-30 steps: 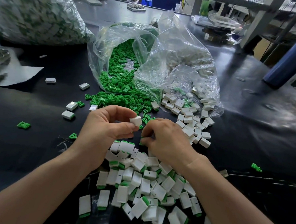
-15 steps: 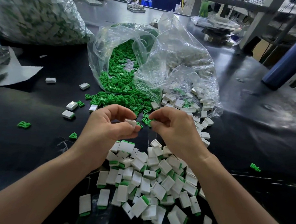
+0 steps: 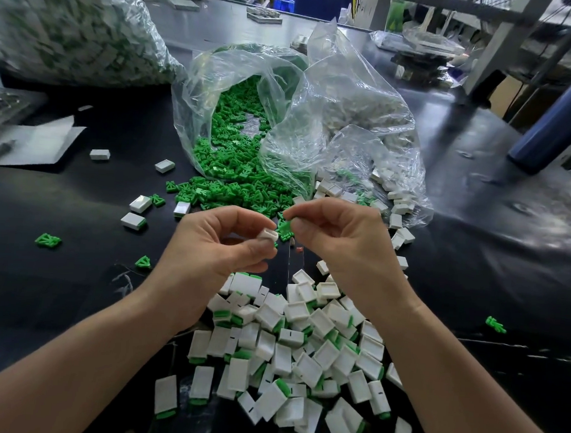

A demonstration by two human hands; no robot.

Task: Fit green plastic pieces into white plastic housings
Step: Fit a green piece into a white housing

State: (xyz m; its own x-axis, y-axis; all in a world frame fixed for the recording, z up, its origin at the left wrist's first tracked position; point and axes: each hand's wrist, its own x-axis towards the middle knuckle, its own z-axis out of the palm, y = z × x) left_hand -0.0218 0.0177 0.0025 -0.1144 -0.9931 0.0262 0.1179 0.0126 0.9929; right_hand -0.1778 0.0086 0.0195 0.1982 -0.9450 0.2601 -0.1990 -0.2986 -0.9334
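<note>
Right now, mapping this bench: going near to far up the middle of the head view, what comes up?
Pile of assembled housings → white housing pinched by left hand → loose green pieces → clear bag of green pieces → blue crate.

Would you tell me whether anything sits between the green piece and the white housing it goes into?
Nothing visible does: the right hand pinches the green piece just beside the white housing gripped by the left hand, with only a narrow gap between them.
</note>
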